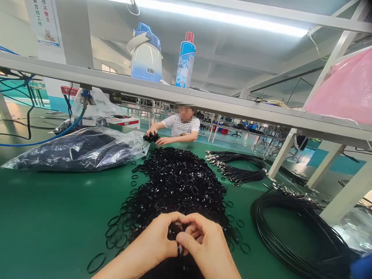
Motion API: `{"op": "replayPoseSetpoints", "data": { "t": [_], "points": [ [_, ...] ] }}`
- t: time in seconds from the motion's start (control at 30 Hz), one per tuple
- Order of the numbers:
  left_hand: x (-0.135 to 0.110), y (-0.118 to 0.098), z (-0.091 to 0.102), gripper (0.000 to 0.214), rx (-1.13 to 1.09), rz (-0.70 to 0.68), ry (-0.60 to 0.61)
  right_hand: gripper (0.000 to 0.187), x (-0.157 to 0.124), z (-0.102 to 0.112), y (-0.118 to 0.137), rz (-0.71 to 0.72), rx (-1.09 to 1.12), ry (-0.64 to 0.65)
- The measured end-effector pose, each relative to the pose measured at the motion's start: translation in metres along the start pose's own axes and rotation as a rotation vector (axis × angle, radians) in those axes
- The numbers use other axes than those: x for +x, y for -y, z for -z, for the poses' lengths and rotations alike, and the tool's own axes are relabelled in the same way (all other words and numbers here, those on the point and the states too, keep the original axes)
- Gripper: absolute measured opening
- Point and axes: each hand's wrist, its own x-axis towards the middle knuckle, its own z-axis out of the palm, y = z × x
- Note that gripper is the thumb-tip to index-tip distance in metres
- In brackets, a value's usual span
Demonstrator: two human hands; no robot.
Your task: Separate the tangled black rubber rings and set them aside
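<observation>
A large heap of thin black rings (177,174) covers the middle of the green table. Just above the heap's near side, my left hand (158,236) and my right hand (206,240) meet with their fingertips together. Both are closed, and a small black ring (178,249) shows between the thumbs. Part of that ring is hidden by the fingers. Loose rings lie around the heap's edges, including one single ring (96,263) to the left of my left forearm.
A clear plastic bag (78,149) of dark items lies left. Black cable coils (245,166) and a larger coil (261,228) are at right. Across the table, a co-worker's hands (158,135) handle black rings. A shelf (186,96) overhead carries a jug and a spray can.
</observation>
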Motion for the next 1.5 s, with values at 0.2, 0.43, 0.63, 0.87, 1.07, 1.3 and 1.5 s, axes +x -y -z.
{"op": "replayPoseSetpoints", "data": {
  "t": [0.2, 0.43, 0.63, 0.87, 1.07, 1.3, 1.5],
  "points": [
    [0.000, 0.002, 0.002, 0.042, -0.096, 0.061, 0.001, 0.017, 0.000, 0.004, -0.004, 0.038, 0.000, -0.079],
    [-0.005, -0.008, -0.001, 0.031, -0.103, 0.061, 0.034, 0.011, 0.005, 0.003, -0.017, 0.015, 0.026, -0.068],
    [0.002, -0.001, 0.007, 0.027, -0.077, 0.054, -0.052, 0.011, 0.014, 0.012, -0.033, -0.069, 0.322, -0.063],
    [0.001, -0.003, 0.000, 0.024, -0.075, 0.137, -0.064, 0.017, 0.011, 0.007, -0.024, -0.092, 0.325, -0.044],
    [0.002, -0.003, -0.001, 0.025, -0.130, 0.142, -0.103, 0.017, 0.011, 0.008, -0.026, -0.058, 0.277, -0.094],
    [0.005, -0.004, 0.003, 0.025, -0.189, 0.160, -0.214, 0.018, 0.012, 0.017, -0.025, -0.028, 0.289, -0.121],
    [0.006, -0.001, 0.001, 0.025, -0.161, 0.144, -0.198, 0.021, 0.010, 0.016, -0.020, -0.046, 0.297, -0.049]
  ]
}}
